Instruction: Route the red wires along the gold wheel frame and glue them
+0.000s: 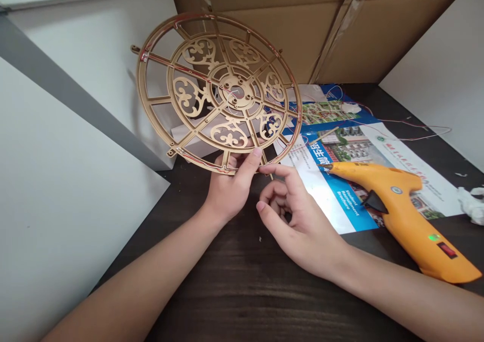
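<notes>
My left hand point(232, 188) grips the lower rim of a round gold openwork frame point(191, 130), thumb in front and fingers behind. The frame is tilted up above the table, with rings, spokes and scroll ornaments. Reddish wire runs along its outer ring and some spokes, and a thin pale wire end sticks out near the hub. My right hand point(302, 221) is just below the rim at the right, index finger stretched to its edge and the other fingers loosely curled apart from the thumb. It holds nothing that I can see.
A yellow glue gun point(401, 195) with a green light lies at the right, its nozzle over brochures point(366, 180). Loose thin wires point(408, 139) trail across them. Crumpled white tissue point(472, 205) is at the far right. A cardboard sheet point(280, 39) stands behind, white panels at both sides.
</notes>
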`<action>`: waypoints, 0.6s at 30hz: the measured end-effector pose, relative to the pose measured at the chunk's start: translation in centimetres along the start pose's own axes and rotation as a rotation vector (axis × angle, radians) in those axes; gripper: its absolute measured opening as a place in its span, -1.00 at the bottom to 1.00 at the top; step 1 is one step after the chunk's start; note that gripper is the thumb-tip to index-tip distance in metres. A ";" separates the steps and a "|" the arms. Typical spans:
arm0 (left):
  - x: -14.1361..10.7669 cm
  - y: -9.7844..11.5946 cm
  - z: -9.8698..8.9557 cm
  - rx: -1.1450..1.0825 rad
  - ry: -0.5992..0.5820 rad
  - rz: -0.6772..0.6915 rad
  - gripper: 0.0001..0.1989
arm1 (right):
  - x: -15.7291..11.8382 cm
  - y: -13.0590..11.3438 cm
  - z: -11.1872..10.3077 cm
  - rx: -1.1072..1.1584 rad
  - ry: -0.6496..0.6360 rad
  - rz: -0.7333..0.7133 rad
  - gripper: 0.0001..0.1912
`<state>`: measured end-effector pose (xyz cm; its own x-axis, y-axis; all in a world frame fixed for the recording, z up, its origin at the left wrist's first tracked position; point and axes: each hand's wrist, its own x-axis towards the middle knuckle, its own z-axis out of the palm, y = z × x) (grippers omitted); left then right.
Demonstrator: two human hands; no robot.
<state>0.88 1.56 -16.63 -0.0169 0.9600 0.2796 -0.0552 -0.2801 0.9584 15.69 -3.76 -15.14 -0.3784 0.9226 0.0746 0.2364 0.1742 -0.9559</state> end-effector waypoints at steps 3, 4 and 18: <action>0.0 0.0 0.0 0.001 0.004 -0.005 -0.76 | 0.0 0.0 0.0 -0.009 -0.011 0.003 -0.46; 0.0 -0.1 0.0 0.002 0.006 -0.006 -0.76 | 0.0 -0.1 0.0 -0.011 -0.014 0.002 -0.46; -0.1 0.4 0.2 -0.044 0.021 -0.039 -0.78 | 0.0 0.1 0.1 0.098 0.075 -0.077 -0.61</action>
<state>1.04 1.37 -16.31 -0.0346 0.9700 0.2408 -0.0997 -0.2431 0.9649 15.61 -3.76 -15.24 -0.3233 0.9315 0.1666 0.1197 0.2149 -0.9693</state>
